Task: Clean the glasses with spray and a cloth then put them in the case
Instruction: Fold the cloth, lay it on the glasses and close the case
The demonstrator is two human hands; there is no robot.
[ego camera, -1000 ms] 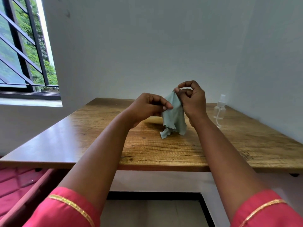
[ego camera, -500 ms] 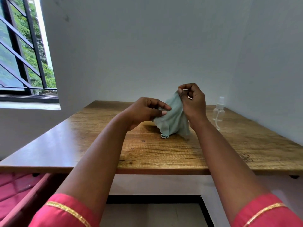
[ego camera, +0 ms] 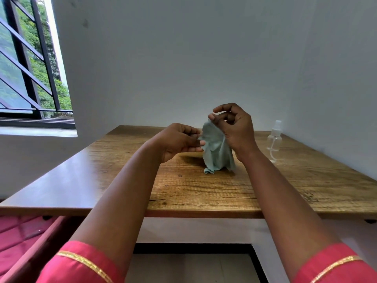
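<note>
Grey-green cloth (ego camera: 216,152) between both hands

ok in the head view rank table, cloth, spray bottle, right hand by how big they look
1. table, by far the largest.
2. cloth and right hand: look alike, so unranked; the hand hides part of the cloth.
3. spray bottle, smallest, though it stands farther back.

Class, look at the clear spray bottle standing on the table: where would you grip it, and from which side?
Grip the spray bottle round its wide body, below the narrow nozzle, coming from its left with the right hand. It stands upright near the wall, clear of the cloth.
</note>
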